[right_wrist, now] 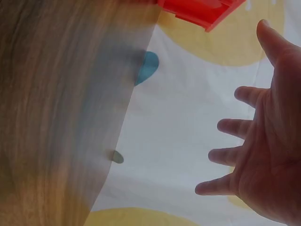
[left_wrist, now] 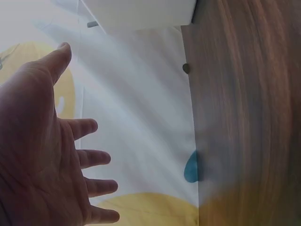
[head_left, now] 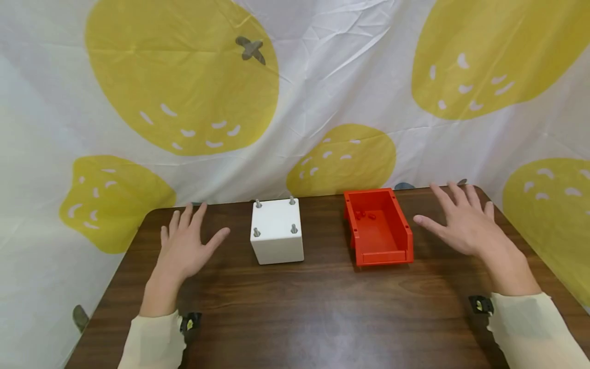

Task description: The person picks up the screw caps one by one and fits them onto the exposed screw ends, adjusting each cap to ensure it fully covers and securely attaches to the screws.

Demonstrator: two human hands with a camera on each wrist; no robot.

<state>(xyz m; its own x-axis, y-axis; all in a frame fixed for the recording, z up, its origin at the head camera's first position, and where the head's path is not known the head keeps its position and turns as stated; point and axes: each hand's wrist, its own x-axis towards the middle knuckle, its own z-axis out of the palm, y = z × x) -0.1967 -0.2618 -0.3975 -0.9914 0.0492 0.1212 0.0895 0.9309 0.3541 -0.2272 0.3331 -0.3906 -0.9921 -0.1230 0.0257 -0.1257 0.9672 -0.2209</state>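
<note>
My left hand [head_left: 185, 251] is held over the table's left side, fingers spread, with nothing in it. To its right stands a white block [head_left: 276, 230] with a metal bolt [head_left: 256, 232] sticking up at each top corner. A red open-front bin [head_left: 380, 230] sits farther right, with several small red pieces [head_left: 371, 216] inside near its back left. On the far side of the bin, my right hand [head_left: 467, 228] hovers with fingers spread and holds nothing. Both palms show in the wrist views, the left hand [left_wrist: 42, 146] and the right hand [right_wrist: 268, 141] apart from block and bin.
The dark wooden table [head_left: 295, 307] has its back edge against a white cloth [head_left: 341, 77] printed with big yellow fruit. The cloth also hangs along both sides. A dark wrist strap mount [head_left: 190, 323] is at the left cuff, another mount [head_left: 480, 305] at the right.
</note>
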